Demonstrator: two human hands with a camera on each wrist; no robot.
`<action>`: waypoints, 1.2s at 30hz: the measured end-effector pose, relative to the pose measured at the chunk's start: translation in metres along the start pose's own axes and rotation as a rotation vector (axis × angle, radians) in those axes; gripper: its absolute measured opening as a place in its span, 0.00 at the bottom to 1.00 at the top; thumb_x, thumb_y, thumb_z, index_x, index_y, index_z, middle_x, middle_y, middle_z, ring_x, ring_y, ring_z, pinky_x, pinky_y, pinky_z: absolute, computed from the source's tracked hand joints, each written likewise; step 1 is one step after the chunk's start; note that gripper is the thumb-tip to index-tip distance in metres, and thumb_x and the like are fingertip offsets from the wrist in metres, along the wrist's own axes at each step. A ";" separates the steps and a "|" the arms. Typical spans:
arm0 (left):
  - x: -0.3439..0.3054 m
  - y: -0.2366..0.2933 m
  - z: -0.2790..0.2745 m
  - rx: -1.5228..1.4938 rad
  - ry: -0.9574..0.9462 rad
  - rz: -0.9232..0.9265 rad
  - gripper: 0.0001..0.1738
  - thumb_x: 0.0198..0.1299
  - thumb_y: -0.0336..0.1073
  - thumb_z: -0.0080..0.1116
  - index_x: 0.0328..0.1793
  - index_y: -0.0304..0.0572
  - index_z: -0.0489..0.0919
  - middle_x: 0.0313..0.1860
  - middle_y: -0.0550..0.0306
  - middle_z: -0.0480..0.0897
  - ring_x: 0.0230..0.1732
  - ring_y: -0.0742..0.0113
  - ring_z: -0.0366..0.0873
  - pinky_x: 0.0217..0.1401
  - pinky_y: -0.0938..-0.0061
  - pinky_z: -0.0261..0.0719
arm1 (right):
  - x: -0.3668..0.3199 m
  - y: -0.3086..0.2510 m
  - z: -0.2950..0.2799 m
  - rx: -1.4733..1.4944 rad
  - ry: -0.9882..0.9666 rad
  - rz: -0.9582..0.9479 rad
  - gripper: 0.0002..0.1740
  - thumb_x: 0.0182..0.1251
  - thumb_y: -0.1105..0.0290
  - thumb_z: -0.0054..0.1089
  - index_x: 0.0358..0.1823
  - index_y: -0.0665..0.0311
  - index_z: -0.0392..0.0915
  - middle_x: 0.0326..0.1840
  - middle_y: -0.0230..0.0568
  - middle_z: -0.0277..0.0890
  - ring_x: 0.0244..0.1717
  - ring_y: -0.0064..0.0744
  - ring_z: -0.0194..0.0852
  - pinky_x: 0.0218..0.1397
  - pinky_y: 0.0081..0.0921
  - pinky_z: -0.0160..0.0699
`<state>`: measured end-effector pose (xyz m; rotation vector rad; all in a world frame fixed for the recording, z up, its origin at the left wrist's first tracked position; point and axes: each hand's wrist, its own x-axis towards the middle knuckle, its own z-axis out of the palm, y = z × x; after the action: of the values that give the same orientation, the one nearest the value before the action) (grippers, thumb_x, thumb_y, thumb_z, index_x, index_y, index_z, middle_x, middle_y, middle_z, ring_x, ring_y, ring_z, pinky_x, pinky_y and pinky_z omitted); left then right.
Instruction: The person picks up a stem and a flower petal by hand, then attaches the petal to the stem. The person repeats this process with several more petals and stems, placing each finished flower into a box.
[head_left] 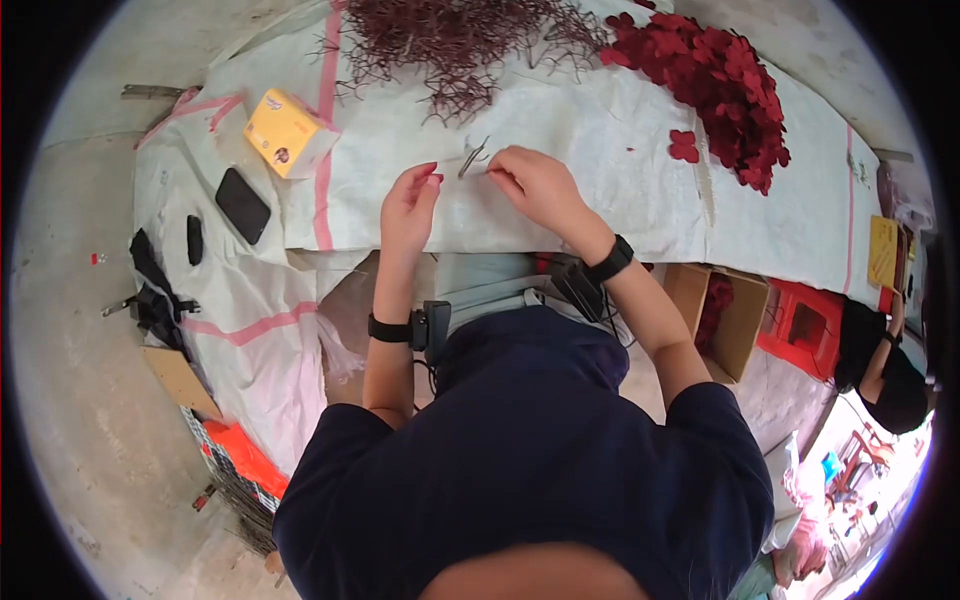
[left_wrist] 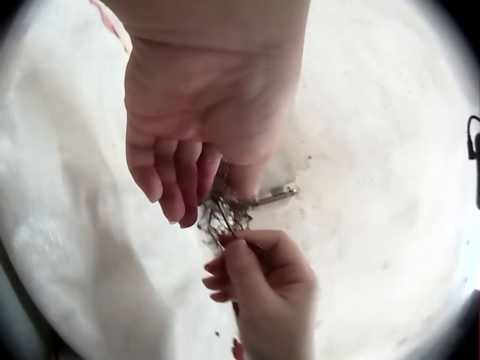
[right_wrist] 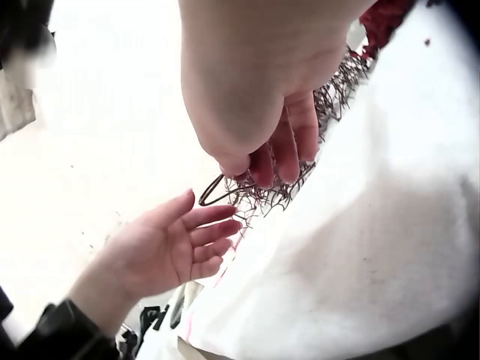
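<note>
My left hand is over the near part of the white sheet, its fingers extended and holding nothing in the right wrist view. Facing it, my right hand pinches a thin dark brown stem between thumb and forefinger. The stem bends into a narrow loop pointing toward the left fingertips. Between the hands in the head view is a slim greyish metal piece. The left wrist view shows a similar metal piece beside the left thumb. The pinched end of the stem is hidden by my right fingers.
A tangled heap of dark brown stems covers the far side. Dark red petals are piled at far right, with a loose one nearer. To the left are a yellow tissue pack and a phone. A cardboard box stands below right.
</note>
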<state>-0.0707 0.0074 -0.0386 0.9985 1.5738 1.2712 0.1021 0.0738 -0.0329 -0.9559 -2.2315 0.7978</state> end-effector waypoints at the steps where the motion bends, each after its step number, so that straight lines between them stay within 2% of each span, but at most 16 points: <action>1: 0.003 0.010 0.006 0.005 -0.112 -0.112 0.11 0.58 0.30 0.43 0.44 0.32 0.71 0.35 0.54 0.76 0.38 0.72 0.73 0.41 0.82 0.70 | -0.005 -0.003 -0.007 -0.009 -0.003 0.016 0.03 0.50 0.70 0.52 0.27 0.58 0.71 0.26 0.35 0.70 0.29 0.38 0.69 0.28 0.30 0.70; 3: 0.004 0.028 0.016 0.020 -0.340 -0.332 0.11 0.58 0.31 0.44 0.43 0.33 0.72 0.33 0.55 0.76 0.37 0.74 0.73 0.38 0.83 0.70 | -0.014 -0.008 -0.019 -0.127 -0.046 -0.057 0.03 0.48 0.71 0.53 0.27 0.58 0.71 0.26 0.34 0.69 0.28 0.36 0.69 0.27 0.29 0.69; 5: 0.004 0.024 0.025 -0.004 -0.351 -0.293 0.10 0.57 0.31 0.45 0.42 0.33 0.72 0.32 0.56 0.76 0.35 0.75 0.73 0.37 0.83 0.70 | -0.022 -0.009 -0.025 -0.199 -0.062 -0.086 0.03 0.48 0.72 0.53 0.26 0.58 0.71 0.25 0.33 0.69 0.28 0.36 0.69 0.27 0.28 0.69; 8: 0.006 0.024 0.044 -0.068 -0.375 -0.192 0.08 0.56 0.30 0.47 0.39 0.33 0.73 0.29 0.59 0.76 0.32 0.76 0.72 0.34 0.83 0.70 | -0.031 -0.004 -0.031 -0.143 -0.020 -0.101 0.04 0.46 0.71 0.54 0.27 0.57 0.72 0.24 0.32 0.68 0.28 0.34 0.69 0.26 0.26 0.68; 11: -0.002 0.029 0.045 -0.317 -0.427 -0.408 0.07 0.55 0.30 0.47 0.36 0.34 0.74 0.27 0.62 0.76 0.29 0.78 0.71 0.34 0.84 0.70 | -0.042 0.000 -0.036 -0.182 -0.048 -0.110 0.04 0.47 0.70 0.54 0.26 0.57 0.71 0.24 0.31 0.68 0.28 0.33 0.69 0.26 0.27 0.69; 12: -0.005 0.027 0.046 -0.324 -0.436 -0.412 0.07 0.55 0.30 0.47 0.36 0.34 0.74 0.27 0.62 0.76 0.29 0.78 0.71 0.34 0.84 0.70 | -0.045 0.000 -0.037 -0.182 -0.064 -0.121 0.04 0.47 0.70 0.54 0.26 0.56 0.71 0.24 0.31 0.68 0.28 0.33 0.69 0.26 0.27 0.69; 15: -0.009 0.018 0.047 -0.049 -0.559 -0.207 0.07 0.56 0.30 0.46 0.35 0.34 0.74 0.27 0.63 0.75 0.28 0.79 0.70 0.34 0.84 0.70 | -0.051 0.000 -0.041 -0.065 -0.132 -0.057 0.05 0.47 0.71 0.54 0.28 0.57 0.72 0.25 0.32 0.68 0.30 0.34 0.69 0.28 0.28 0.69; 17: -0.009 0.015 0.048 -0.044 -0.539 -0.180 0.08 0.57 0.31 0.45 0.37 0.34 0.74 0.28 0.63 0.75 0.29 0.79 0.70 0.35 0.84 0.69 | -0.055 0.007 -0.047 -0.005 -0.169 -0.024 0.06 0.46 0.71 0.54 0.29 0.57 0.72 0.26 0.32 0.69 0.31 0.34 0.69 0.30 0.28 0.69; 19: -0.011 0.014 0.046 -0.020 -0.476 -0.129 0.10 0.58 0.31 0.43 0.41 0.35 0.73 0.29 0.63 0.74 0.29 0.79 0.68 0.36 0.85 0.68 | -0.059 0.033 -0.059 0.019 0.013 0.276 0.09 0.46 0.72 0.56 0.33 0.58 0.73 0.30 0.34 0.71 0.31 0.34 0.69 0.32 0.25 0.70; 21: -0.011 0.016 0.041 -0.045 -0.444 -0.178 0.11 0.58 0.30 0.43 0.43 0.35 0.73 0.29 0.63 0.74 0.29 0.79 0.68 0.37 0.85 0.68 | -0.068 0.082 -0.078 -0.321 0.349 0.320 0.11 0.47 0.71 0.56 0.36 0.60 0.73 0.32 0.38 0.71 0.35 0.38 0.69 0.38 0.27 0.69; 23: -0.011 0.020 0.037 -0.098 -0.392 -0.271 0.12 0.57 0.29 0.43 0.46 0.35 0.72 0.30 0.63 0.74 0.30 0.79 0.69 0.38 0.85 0.68 | -0.076 0.106 -0.102 -0.537 0.485 0.464 0.14 0.48 0.66 0.55 0.37 0.62 0.71 0.36 0.42 0.69 0.39 0.43 0.67 0.39 0.33 0.68; 25: -0.013 0.024 0.036 -0.113 -0.393 -0.275 0.13 0.57 0.29 0.43 0.48 0.35 0.72 0.30 0.63 0.74 0.30 0.78 0.69 0.38 0.85 0.69 | -0.082 0.134 -0.105 -0.726 0.497 0.670 0.17 0.48 0.62 0.55 0.38 0.64 0.71 0.37 0.44 0.69 0.39 0.45 0.68 0.39 0.35 0.68; 26: -0.013 0.026 0.038 -0.136 -0.405 -0.258 0.14 0.57 0.28 0.43 0.49 0.35 0.71 0.30 0.63 0.74 0.31 0.78 0.69 0.39 0.84 0.69 | -0.083 0.142 -0.102 -0.706 0.483 0.669 0.17 0.48 0.62 0.55 0.38 0.64 0.71 0.37 0.44 0.69 0.39 0.45 0.68 0.39 0.35 0.68; 28: -0.016 0.030 0.040 -0.157 -0.410 -0.244 0.15 0.57 0.28 0.43 0.50 0.35 0.71 0.31 0.62 0.74 0.32 0.78 0.70 0.39 0.84 0.69 | -0.076 0.140 -0.106 -0.707 0.549 0.800 0.18 0.49 0.61 0.56 0.38 0.65 0.71 0.36 0.45 0.72 0.37 0.45 0.70 0.37 0.37 0.69; 33: -0.022 0.034 0.046 -0.230 -0.443 -0.177 0.15 0.56 0.26 0.42 0.50 0.34 0.71 0.32 0.62 0.74 0.35 0.77 0.70 0.41 0.83 0.69 | -0.071 0.146 -0.111 -0.577 0.486 0.837 0.18 0.50 0.60 0.55 0.37 0.66 0.72 0.29 0.48 0.74 0.31 0.46 0.71 0.35 0.33 0.69; 36: -0.025 0.032 0.046 -0.256 -0.445 -0.198 0.14 0.56 0.26 0.42 0.48 0.34 0.71 0.33 0.62 0.74 0.37 0.77 0.70 0.42 0.83 0.68 | -0.067 0.124 -0.107 -0.367 0.504 0.650 0.16 0.50 0.63 0.56 0.36 0.67 0.72 0.29 0.47 0.75 0.29 0.43 0.73 0.33 0.30 0.70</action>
<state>-0.0169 0.0032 -0.0089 0.8651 1.1061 0.9992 0.2684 0.1230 -0.0680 -1.8760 -1.6486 0.3286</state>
